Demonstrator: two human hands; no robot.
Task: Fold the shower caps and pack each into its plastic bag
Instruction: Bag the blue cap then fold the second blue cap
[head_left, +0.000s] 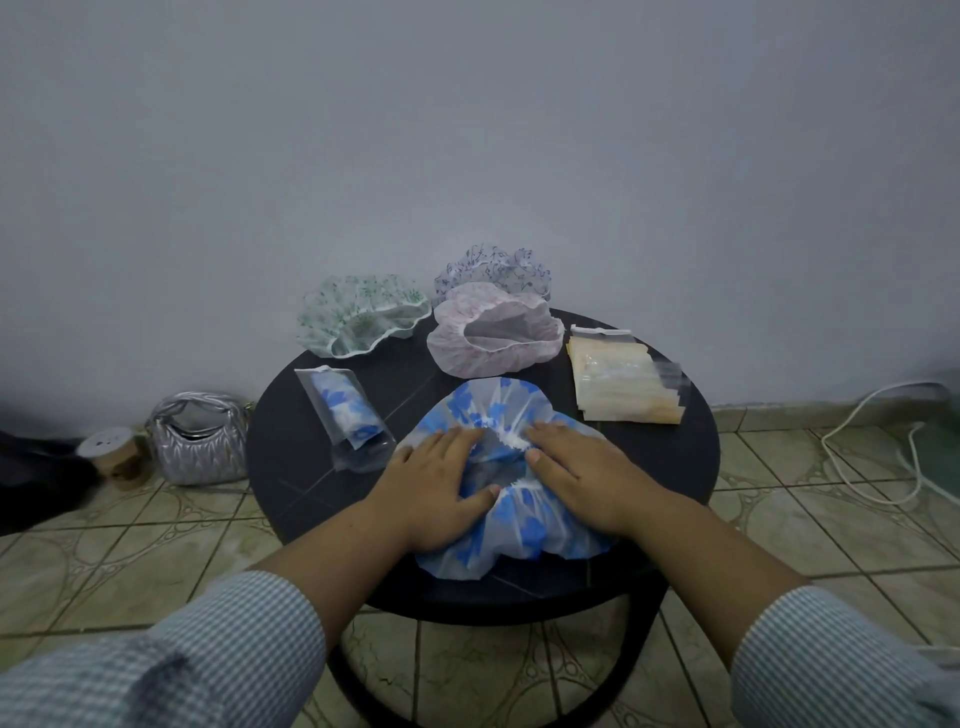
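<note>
- Blue cap (511, 410), thin crinkly plastic with a gathered elastic rim, lies opening-up on the round dark counter (291, 441).
- Left hand (441, 483) and right hand (582, 467) press it, fingers flat.
- Clear bags (623, 379) stacked far right.

**Surroundings: non-task items**

Round black table (291, 441) w/ curved black legs, standing on patterned tile floor (156, 561). Plain grey wall (467, 130) behind. Floor, left of table: quilted silver handbag (200, 441); beside it a small round tan container w/ white lid (111, 452). Floor, right: white cable (852, 457), looped.
</note>
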